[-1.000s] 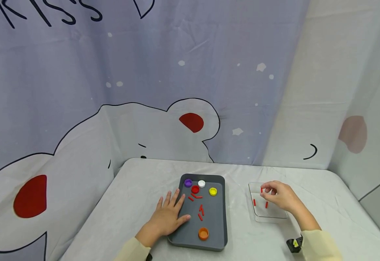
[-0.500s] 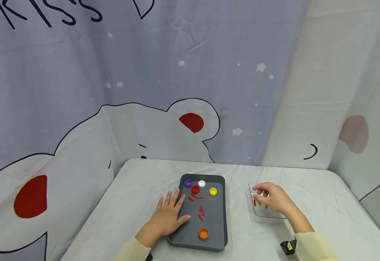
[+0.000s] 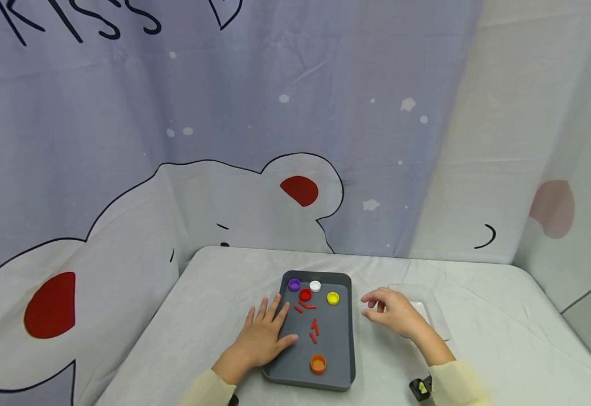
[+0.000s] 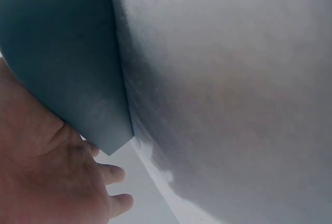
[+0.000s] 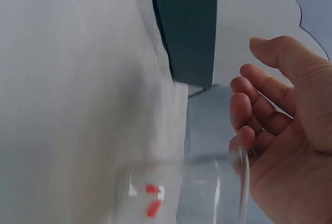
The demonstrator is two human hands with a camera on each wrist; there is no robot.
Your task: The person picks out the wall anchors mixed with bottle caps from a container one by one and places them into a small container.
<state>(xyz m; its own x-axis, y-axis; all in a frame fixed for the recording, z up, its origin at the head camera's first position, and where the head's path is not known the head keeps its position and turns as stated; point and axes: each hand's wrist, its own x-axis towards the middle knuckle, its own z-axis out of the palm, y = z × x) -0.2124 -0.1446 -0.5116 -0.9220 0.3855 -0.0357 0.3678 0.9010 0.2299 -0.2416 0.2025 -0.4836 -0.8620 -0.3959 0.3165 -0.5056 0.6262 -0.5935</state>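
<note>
My left hand (image 3: 260,341) rests with spread fingers on the left rim of a dark grey tray (image 3: 337,344). Several short red sticks (image 3: 313,338) lie in the tray, in two loose groups. Between the tray and a clear plastic box (image 3: 441,318) hovers my right hand (image 3: 394,311), its fingers bent and pointing toward the tray. In the right wrist view the thumb and fingertips stand apart with nothing between them. Through the wall of the box in that view show blurred red sticks (image 5: 153,208); in the head view the hand and forearm hide most of the box.
Round caps stand in the tray: purple (image 3: 294,285), white (image 3: 315,286), red (image 3: 305,295) and yellow (image 3: 333,298) at the far end, and a larger orange one (image 3: 318,364) at the near end. A white cloth (image 3: 224,293) covers the table, with a printed curtain (image 3: 224,113) behind.
My right hand let go of a red stick inside the clear box, then moved left out of the box toward the tray. The left hand has stayed on the tray.
</note>
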